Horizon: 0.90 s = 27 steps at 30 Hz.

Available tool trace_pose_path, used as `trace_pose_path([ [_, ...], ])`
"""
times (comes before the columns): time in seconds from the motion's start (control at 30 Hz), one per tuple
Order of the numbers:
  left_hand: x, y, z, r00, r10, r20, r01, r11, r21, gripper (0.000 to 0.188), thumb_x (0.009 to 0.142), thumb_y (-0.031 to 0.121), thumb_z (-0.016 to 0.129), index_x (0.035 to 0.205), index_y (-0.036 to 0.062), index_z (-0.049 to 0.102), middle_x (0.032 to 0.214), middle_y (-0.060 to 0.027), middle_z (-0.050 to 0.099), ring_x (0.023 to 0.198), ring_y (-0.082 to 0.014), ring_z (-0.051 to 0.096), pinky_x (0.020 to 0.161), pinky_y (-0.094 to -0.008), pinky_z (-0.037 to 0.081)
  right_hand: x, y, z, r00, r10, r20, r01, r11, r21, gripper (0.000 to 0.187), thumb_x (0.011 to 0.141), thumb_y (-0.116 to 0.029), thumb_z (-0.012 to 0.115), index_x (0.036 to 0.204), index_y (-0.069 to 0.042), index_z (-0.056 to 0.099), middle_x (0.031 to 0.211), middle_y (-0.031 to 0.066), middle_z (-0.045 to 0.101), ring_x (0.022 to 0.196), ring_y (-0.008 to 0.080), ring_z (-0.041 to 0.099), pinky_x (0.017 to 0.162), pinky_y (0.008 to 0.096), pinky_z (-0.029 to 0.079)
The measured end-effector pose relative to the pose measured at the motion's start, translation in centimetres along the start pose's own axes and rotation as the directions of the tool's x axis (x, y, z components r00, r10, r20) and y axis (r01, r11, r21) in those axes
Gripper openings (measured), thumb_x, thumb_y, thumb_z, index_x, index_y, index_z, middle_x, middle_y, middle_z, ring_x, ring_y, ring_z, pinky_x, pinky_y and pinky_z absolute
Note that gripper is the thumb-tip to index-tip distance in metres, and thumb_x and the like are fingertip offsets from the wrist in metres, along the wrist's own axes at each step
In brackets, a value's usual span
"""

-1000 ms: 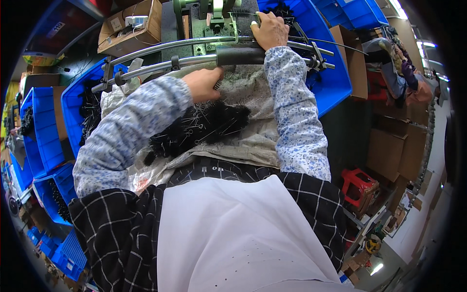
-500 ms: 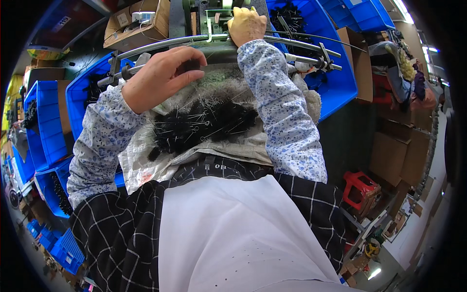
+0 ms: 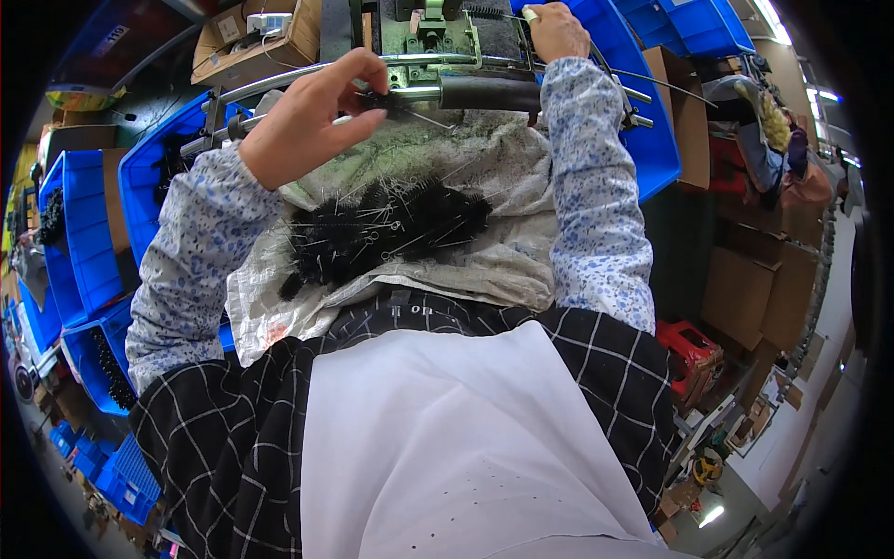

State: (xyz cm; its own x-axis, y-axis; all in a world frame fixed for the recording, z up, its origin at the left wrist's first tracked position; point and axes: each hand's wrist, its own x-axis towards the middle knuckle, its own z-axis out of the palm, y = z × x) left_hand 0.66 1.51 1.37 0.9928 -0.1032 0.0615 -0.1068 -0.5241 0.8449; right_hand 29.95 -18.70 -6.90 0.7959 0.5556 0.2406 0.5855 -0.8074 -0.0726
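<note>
My left hand [image 3: 303, 121] is closed, thumb and fingers around the black bristled end of a small wire brush [image 3: 377, 101]; its thin bare stem points right. At the machine's right side, my right hand [image 3: 559, 34] is closed, a pale cover on one fingertip. A narrow black-bristled wire brush [image 3: 488, 12] runs along the machine's top to those fingers. The green-grey metal machine [image 3: 430, 45] stands between my hands. On a dirty woven sack [image 3: 503, 265] over my lap lies a pile of black wire brushes [image 3: 382, 228] with looped stems.
Curved metal rails [image 3: 279, 82] cross in front of the machine. Blue bins flank it, one at the right [image 3: 643, 154] and one at the left [image 3: 140, 177]. A cardboard box [image 3: 251, 47] stands at the back left, a red stool [image 3: 689, 359] at the right. Another person [image 3: 778, 140] sits at the far right.
My right hand has moved right, off the machine's middle. The left hand has risen slightly and now shows a wire brush in its fingers.
</note>
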Motion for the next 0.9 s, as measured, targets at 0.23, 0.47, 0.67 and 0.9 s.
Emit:
trace_pose_path([
  [0.23,1.9,0.8,2.2,0.992,0.119,0.040,-0.119,0.993,-0.016,0.025,0.081,0.000,0.060,0.102,0.0023,0.048,0.096,-0.0055,0.049,0.085,-0.0127,0.054,0.080,-0.0250,0.047,0.4,5.0,-2.0,0.972,0.024,-0.232,-0.089,0.958,-0.271,0.020,0.078,-0.029,0.061,0.089,-0.015,0.069,0.085,0.0037,0.065,0.090,0.0263,0.058,0.073,0.0428,0.045],
  [0.47,3.8,0.3,4.3,0.969,0.205,-0.139,-0.202,0.979,0.034,0.024,0.080,-0.002,0.060,0.101,0.0013,0.048,0.093,-0.0059,0.049,0.086,-0.0157,0.057,0.080,-0.0269,0.050,-8.4,-5.4,-9.6,0.812,-0.433,0.392,0.043,0.713,0.700,0.040,0.088,-0.021,0.059,0.124,-0.006,0.052,0.108,0.0116,0.062,0.096,0.0210,0.059,0.083,0.0324,0.047],
  [0.67,2.4,0.2,4.9,0.982,-0.044,-0.185,0.044,0.999,-0.005,0.040,0.079,0.003,0.063,0.115,0.0015,0.044,0.104,-0.0093,0.054,0.093,-0.0171,0.059,0.081,-0.0297,0.050,-9.2,-7.8,-7.3,0.952,-0.306,-0.020,0.269,0.802,0.534,0.026,0.087,-0.021,0.059,0.111,-0.012,0.062,0.086,0.0091,0.067,0.076,0.0189,0.064,0.067,0.0321,0.053],
  [0.9,0.4,-1.4,11.5,0.906,-0.139,0.399,-0.069,0.883,0.465,0.054,0.077,0.028,0.068,0.116,-0.0010,0.045,0.106,-0.0189,0.057,0.099,-0.0327,0.056,0.089,-0.0395,0.042,-3.7,-4.4,-1.2,0.951,-0.182,-0.249,0.165,0.982,-0.088,0.026,0.083,-0.023,0.060,0.108,-0.020,0.064,0.087,0.0041,0.064,0.087,0.0230,0.061,0.076,0.0376,0.051],
])
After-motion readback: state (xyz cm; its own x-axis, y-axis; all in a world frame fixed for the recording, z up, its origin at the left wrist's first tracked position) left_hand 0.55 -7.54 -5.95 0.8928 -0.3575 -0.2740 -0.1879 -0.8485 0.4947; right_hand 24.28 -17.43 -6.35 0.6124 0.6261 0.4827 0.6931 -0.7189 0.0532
